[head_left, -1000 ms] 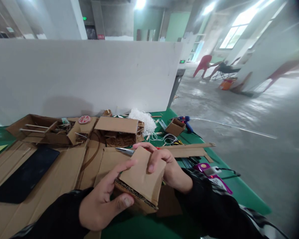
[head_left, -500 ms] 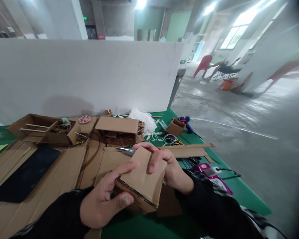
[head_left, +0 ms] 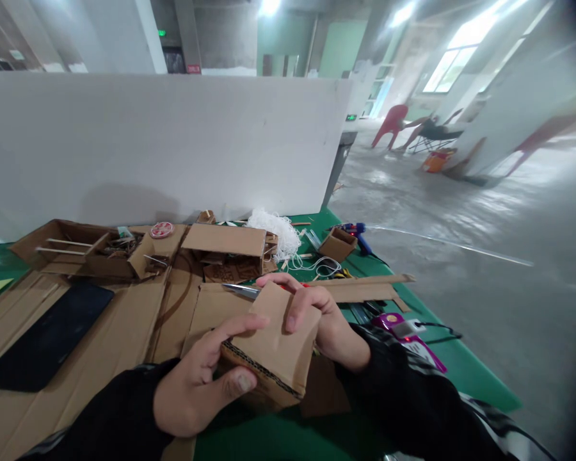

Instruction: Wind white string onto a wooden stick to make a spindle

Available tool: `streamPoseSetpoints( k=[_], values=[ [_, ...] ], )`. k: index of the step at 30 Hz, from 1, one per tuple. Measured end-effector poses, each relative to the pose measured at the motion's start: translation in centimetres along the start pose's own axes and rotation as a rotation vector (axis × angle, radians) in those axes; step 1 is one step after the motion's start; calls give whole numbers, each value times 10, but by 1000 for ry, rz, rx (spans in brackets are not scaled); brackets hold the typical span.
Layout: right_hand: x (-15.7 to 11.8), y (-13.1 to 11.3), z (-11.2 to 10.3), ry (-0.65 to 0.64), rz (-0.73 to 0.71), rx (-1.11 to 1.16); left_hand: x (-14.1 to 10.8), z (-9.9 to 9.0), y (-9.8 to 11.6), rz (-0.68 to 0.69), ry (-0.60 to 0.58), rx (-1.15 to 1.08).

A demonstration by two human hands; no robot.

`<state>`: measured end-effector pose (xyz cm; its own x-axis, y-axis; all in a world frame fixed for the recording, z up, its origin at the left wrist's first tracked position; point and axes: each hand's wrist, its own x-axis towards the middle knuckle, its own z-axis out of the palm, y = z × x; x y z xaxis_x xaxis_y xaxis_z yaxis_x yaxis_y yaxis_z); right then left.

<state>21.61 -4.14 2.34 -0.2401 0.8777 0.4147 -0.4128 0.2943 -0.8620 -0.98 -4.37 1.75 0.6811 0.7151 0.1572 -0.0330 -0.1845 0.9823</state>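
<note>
A small cardboard box (head_left: 273,346) is held above the green table, its flat top tilted toward me and its corrugated edge showing at the near side. My left hand (head_left: 204,378) grips its left side, thumb against the near face and index finger on top. Around the far right side my right hand (head_left: 321,320) is wrapped, with fingers bent over the top. Just beyond the box lie scissors (head_left: 240,291) with the blades pointing left; their handles are mostly hidden behind my right hand. The underside of the box is out of sight.
The green table (head_left: 480,378) holds a black tablet-like slab (head_left: 48,336), an open box with sticks (head_left: 60,246), another cardboard box (head_left: 225,240), white string (head_left: 276,234), a glue gun (head_left: 360,237), cardboard strips (head_left: 360,291) and a purple power strip (head_left: 422,349). A white partition (head_left: 173,141) stands behind.
</note>
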Motion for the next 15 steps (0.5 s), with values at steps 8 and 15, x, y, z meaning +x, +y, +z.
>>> streamPoseSetpoints(
  k=[8,15],
  values=[
    [-5,-28,-7,89,-290,-472,7,6,8,-35,-28,-242],
    [-16,-25,13,-12,-379,-946,2,16,5,-8,138,-179]
  ],
)
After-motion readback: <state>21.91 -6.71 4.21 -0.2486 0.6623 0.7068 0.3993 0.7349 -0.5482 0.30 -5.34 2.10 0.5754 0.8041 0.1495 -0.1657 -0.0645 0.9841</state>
